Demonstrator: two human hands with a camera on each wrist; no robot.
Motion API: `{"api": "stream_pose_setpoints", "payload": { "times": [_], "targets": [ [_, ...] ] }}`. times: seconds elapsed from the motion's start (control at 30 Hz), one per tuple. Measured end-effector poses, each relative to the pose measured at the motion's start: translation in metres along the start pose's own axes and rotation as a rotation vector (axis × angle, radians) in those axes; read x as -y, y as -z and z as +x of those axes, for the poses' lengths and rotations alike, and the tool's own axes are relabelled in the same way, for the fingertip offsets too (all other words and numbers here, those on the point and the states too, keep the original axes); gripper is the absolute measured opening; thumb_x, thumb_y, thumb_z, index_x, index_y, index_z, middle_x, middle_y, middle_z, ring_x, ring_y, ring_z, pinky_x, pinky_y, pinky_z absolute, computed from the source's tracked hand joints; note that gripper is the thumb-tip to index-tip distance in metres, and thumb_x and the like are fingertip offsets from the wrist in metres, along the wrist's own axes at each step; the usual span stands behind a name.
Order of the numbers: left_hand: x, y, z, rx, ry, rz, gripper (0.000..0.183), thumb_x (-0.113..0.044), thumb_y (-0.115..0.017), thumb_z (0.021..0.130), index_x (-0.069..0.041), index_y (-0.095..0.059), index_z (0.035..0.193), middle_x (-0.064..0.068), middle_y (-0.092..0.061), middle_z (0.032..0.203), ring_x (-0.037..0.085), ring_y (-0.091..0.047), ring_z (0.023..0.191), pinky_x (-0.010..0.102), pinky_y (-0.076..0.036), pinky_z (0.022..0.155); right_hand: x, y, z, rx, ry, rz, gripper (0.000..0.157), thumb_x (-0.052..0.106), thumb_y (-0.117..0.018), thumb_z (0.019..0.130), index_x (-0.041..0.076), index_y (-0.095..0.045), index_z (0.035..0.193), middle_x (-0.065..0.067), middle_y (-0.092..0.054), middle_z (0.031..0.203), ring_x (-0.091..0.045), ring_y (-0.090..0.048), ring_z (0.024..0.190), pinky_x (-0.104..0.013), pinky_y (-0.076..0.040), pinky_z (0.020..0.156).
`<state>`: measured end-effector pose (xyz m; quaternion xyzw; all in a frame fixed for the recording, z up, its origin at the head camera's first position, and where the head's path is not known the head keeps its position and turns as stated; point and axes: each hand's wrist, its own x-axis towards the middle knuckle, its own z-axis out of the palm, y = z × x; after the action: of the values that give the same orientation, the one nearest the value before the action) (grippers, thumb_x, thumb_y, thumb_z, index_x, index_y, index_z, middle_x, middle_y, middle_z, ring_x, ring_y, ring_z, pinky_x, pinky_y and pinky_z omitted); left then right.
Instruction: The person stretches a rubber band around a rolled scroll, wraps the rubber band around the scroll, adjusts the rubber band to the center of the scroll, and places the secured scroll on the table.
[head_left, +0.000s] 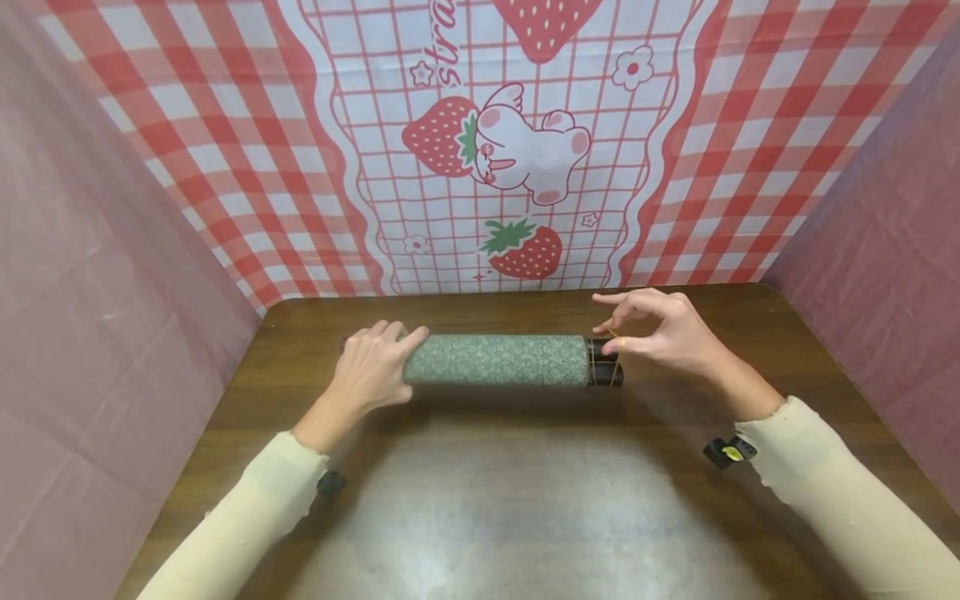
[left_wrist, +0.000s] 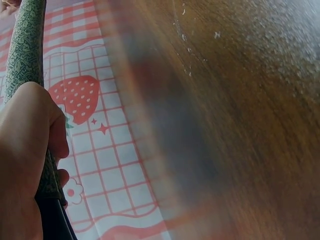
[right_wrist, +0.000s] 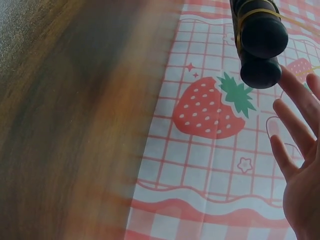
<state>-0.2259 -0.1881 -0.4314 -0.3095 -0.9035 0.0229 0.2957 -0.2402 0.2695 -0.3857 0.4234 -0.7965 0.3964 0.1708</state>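
Observation:
A rolled-up scroll (head_left: pixel 495 360) in green patterned cloth is held level above the wooden table. Two black roller knobs (right_wrist: pixel 262 37) stick out of its right end, one beside the other. My left hand (head_left: pixel 375 367) grips the scroll near its left end, and in the left wrist view the fingers wrap round the green roll (left_wrist: pixel 26 45). Around the black knobs runs a thin yellowish rubber band (right_wrist: pixel 260 11). Part of it is stretched away toward my right hand (head_left: pixel 663 329), which pinches it between thumb and finger. The other fingers of that hand are spread.
The brown wooden table (head_left: pixel 480 500) lies beneath both arms, with glare at its middle. A red-and-white strawberry cloth (head_left: pixel 525 167) hangs behind its far edge. Pink cloth walls (head_left: pixel 97 250) stand at both sides.

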Motion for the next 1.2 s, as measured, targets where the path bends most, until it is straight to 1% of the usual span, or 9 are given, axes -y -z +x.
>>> {"api": "stream_pose_setpoints", "payload": {
  "times": [0.1, 0.23, 0.4, 0.57, 0.77, 0.93, 1.0, 1.13, 1.2],
  "targets": [
    [-0.0002, -0.0006, -0.0003, 0.006, 0.004, 0.003, 0.076, -0.022, -0.088, 0.059, -0.018, -0.073, 0.133, 0.01, -0.078, 0.099, 0.028, -0.07, 0.08, 0.037, -0.056, 0.056, 0.0009, 0.0011, 0.0013, -0.013, -0.007, -0.006, 0.042, -0.015, -0.096, 0.069, 0.01, -0.079, 0.097, 0.027, -0.078, 0.127, 0.011, -0.078, 0.112, -0.007, -0.055, 0.099],
    [-0.0006, -0.0023, -0.0009, 0.023, 0.001, 0.002, 0.077, -0.023, -0.089, 0.058, -0.019, -0.074, 0.134, 0.01, -0.079, 0.101, 0.028, -0.071, 0.082, 0.037, -0.057, 0.057, 0.0022, 0.0022, 0.0026, -0.04, 0.012, -0.013, 0.039, -0.019, -0.092, 0.072, 0.008, -0.079, 0.097, 0.007, -0.087, 0.113, 0.011, -0.073, 0.126, -0.006, -0.056, 0.086],
    [-0.0011, -0.0032, -0.0015, 0.027, 0.008, 0.001, 0.076, -0.022, -0.088, 0.058, -0.019, -0.073, 0.133, 0.01, -0.079, 0.1, 0.028, -0.071, 0.081, 0.038, -0.057, 0.056, 0.003, 0.0012, 0.0032, -0.055, 0.04, -0.029, 0.039, -0.023, -0.087, 0.076, 0.01, -0.081, 0.095, -0.01, -0.088, 0.1, 0.01, -0.073, 0.127, -0.007, -0.055, 0.091],
    [-0.0002, -0.0028, -0.002, 0.028, 0.015, -0.004, 0.077, -0.022, -0.089, 0.058, -0.018, -0.073, 0.133, 0.01, -0.078, 0.099, 0.028, -0.07, 0.08, 0.037, -0.056, 0.056, 0.0029, 0.0008, 0.0028, -0.072, 0.026, -0.079, 0.039, -0.023, -0.088, 0.074, 0.011, -0.082, 0.094, -0.015, -0.087, 0.106, 0.018, -0.069, 0.119, -0.006, -0.053, 0.096],
    [-0.0001, -0.003, -0.0021, 0.038, 0.016, -0.009, 0.077, -0.021, -0.088, 0.058, -0.018, -0.072, 0.133, 0.01, -0.078, 0.099, 0.027, -0.069, 0.079, 0.036, -0.055, 0.055, 0.0038, 0.0012, 0.0031, -0.072, 0.017, -0.096, 0.037, -0.021, -0.089, 0.075, 0.011, -0.082, 0.093, -0.018, -0.086, 0.105, 0.02, -0.069, 0.116, -0.005, -0.053, 0.102],
    [-0.0001, -0.0028, -0.003, 0.036, 0.018, -0.005, 0.076, -0.02, -0.087, 0.058, -0.018, -0.072, 0.132, 0.01, -0.078, 0.097, 0.027, -0.068, 0.077, 0.036, -0.055, 0.054, 0.0052, 0.0047, 0.0041, -0.062, 0.042, -0.107, 0.035, -0.02, -0.089, 0.077, 0.009, -0.084, 0.096, -0.015, -0.086, 0.102, 0.019, -0.069, 0.114, -0.003, -0.052, 0.094],
    [-0.0001, -0.0028, -0.0031, 0.035, 0.02, -0.007, 0.076, -0.02, -0.087, 0.058, -0.018, -0.072, 0.132, 0.01, -0.078, 0.098, 0.027, -0.068, 0.077, 0.036, -0.055, 0.054, 0.0055, 0.006, 0.0052, -0.066, 0.07, -0.122, 0.037, -0.021, -0.089, 0.075, 0.009, -0.084, 0.097, -0.012, -0.086, 0.1, 0.014, -0.072, 0.112, -0.003, -0.052, 0.092],
    [-0.0003, -0.0038, -0.0029, 0.035, 0.02, -0.015, 0.076, -0.02, -0.087, 0.058, -0.017, -0.072, 0.132, 0.01, -0.078, 0.098, 0.027, -0.069, 0.078, 0.036, -0.055, 0.054, 0.004, 0.0068, 0.0076, -0.072, 0.149, -0.177, 0.039, -0.019, -0.092, 0.071, 0.011, -0.085, 0.097, -0.007, -0.085, 0.097, -0.011, -0.078, 0.103, -0.006, -0.05, 0.1],
    [-0.0005, -0.0044, -0.0028, 0.034, 0.017, -0.018, 0.076, -0.02, -0.086, 0.057, -0.018, -0.072, 0.132, 0.01, -0.078, 0.098, 0.027, -0.069, 0.078, 0.036, -0.055, 0.054, 0.0026, 0.0069, 0.0085, -0.065, 0.193, -0.205, 0.024, -0.005, -0.093, 0.082, 0.012, -0.085, 0.097, -0.006, -0.085, 0.096, -0.021, -0.077, 0.097, -0.009, -0.051, 0.099]
  ]
}}
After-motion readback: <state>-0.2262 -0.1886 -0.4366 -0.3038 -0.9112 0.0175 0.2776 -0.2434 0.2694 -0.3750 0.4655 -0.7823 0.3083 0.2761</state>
